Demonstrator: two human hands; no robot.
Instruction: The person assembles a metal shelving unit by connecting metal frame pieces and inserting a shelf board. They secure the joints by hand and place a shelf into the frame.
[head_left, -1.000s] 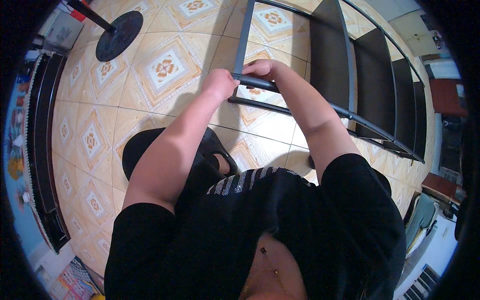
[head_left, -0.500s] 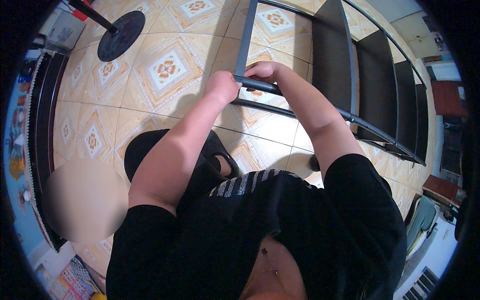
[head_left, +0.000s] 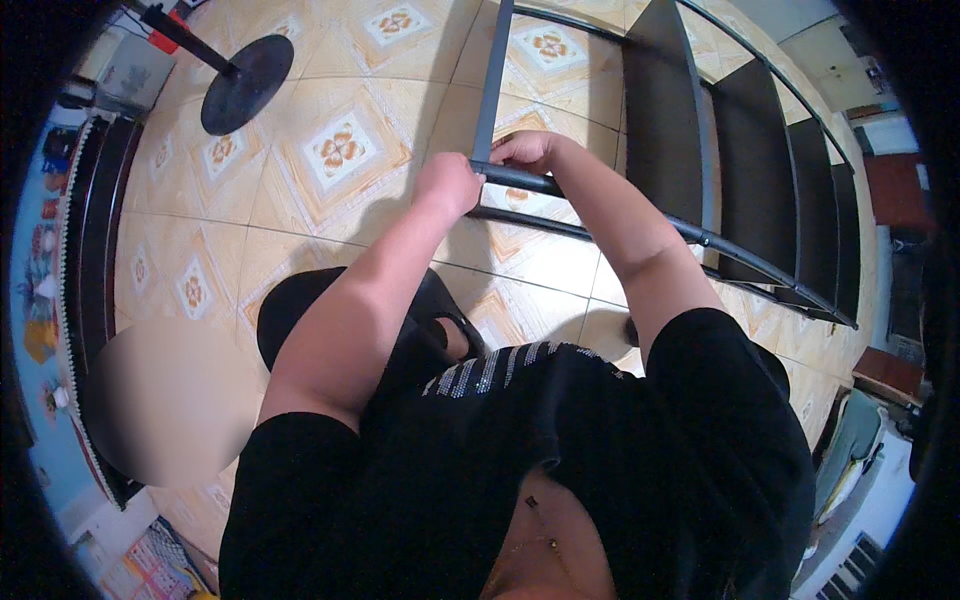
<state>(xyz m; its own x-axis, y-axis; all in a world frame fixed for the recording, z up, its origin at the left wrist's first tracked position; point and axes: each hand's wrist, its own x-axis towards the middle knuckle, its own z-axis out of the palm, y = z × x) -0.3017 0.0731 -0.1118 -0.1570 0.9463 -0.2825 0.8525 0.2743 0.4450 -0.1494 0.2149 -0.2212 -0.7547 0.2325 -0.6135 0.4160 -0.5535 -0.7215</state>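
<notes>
A black metal shelf rack with dark boards lies on its side on the floor, stretching away to the right. At its near left corner my left hand is closed around the end of the black tube; its fingertips are mostly hidden. My right hand reaches over that tube to the inner side of the same corner. Its fingers are bent and pinched together beside the flat grey crossbar. Whatever lies between those fingers is too small to make out.
The floor has patterned beige tiles. A round black stand base stands at the far left. Along the left runs a dark cabinet edge. My shoe is close below the rack's corner. Folded cloth lies at the right.
Both hands stay at the rack's corner, with only slight shifts of the fingers. The whole view has shifted a little.
</notes>
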